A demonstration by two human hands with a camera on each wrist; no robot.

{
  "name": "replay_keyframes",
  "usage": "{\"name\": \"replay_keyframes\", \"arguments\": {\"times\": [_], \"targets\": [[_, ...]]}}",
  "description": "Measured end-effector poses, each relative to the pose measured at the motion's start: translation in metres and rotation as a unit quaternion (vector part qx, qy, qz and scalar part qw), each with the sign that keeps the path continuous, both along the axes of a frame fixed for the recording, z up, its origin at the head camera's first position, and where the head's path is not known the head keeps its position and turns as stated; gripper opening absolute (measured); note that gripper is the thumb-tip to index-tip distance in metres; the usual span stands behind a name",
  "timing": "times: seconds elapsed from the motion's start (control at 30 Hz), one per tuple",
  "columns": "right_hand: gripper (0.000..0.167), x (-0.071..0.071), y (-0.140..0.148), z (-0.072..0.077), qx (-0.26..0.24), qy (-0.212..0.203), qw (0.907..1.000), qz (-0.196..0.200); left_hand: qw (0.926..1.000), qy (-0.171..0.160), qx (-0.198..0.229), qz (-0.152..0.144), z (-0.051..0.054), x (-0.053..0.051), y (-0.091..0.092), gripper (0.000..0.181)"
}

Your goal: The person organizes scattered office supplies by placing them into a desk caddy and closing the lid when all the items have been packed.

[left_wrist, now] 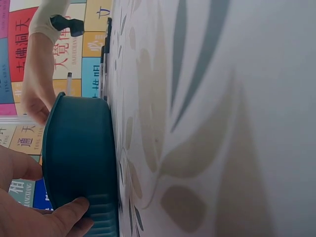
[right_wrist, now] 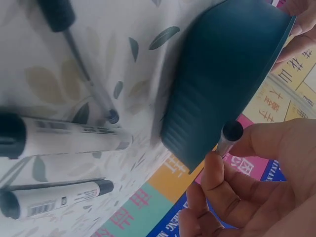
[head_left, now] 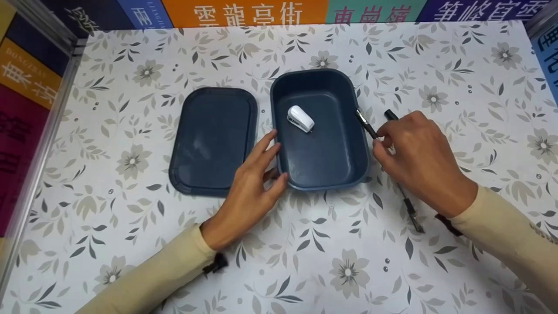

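A dark blue open box (head_left: 322,170) holds a white stapler (head_left: 301,119) near its left wall. My left hand (head_left: 248,187) rests its extended fingers and thumb against the box's outer left side; the left wrist view shows that hand (left_wrist: 34,212) at the box wall (left_wrist: 79,143). My right hand (head_left: 423,152) pinches a slim pen (head_left: 366,123) between thumb and fingers, its far end by the right rim. In the right wrist view the pen (right_wrist: 226,140) points end-on out of the right hand (right_wrist: 276,182), close beside the box (right_wrist: 217,74).
The dark lid (head_left: 213,139) lies flat left of the box. Another pen (head_left: 412,213) lies below my right hand, and a black-capped marker (head_left: 391,114) shows behind it. Two white-barrelled markers, an upper one (right_wrist: 74,138) and a lower one (right_wrist: 57,200), lie on the flowered table.
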State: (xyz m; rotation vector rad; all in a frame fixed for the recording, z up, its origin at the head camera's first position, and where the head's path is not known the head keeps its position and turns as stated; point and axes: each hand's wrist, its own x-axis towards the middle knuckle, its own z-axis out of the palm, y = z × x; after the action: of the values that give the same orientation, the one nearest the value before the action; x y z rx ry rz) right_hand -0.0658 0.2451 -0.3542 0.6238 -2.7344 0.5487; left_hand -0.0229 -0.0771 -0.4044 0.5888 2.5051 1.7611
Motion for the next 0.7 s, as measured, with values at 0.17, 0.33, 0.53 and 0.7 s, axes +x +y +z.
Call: {"name": "replay_keyframes", "arguments": {"times": [0.17, 0.33, 0.53, 0.7], "targets": [[0.007, -0.003, -0.007, 0.001, 0.002, 0.009, 0.9998, 0.019, 1.0, 0.002, -0.003, 0.001, -0.001, 0.0, 0.0, 0.059], [0.006, -0.006, -0.012, 0.003, 0.005, 0.01, 0.9993, 0.034, 1.0, 0.003, -0.005, 0.002, 0.0, 0.0, 0.0, 0.059], [0.007, -0.01, -0.016, 0.007, 0.007, 0.001, 0.9992, 0.039, 1.0, 0.004, -0.005, 0.0, 0.0, -0.001, 0.001, 0.058], [0.008, -0.014, -0.022, 0.009, 0.015, -0.01, 0.9989, 0.044, 1.0, 0.003, -0.002, 0.002, -0.001, 0.0, 0.0, 0.058]]}}
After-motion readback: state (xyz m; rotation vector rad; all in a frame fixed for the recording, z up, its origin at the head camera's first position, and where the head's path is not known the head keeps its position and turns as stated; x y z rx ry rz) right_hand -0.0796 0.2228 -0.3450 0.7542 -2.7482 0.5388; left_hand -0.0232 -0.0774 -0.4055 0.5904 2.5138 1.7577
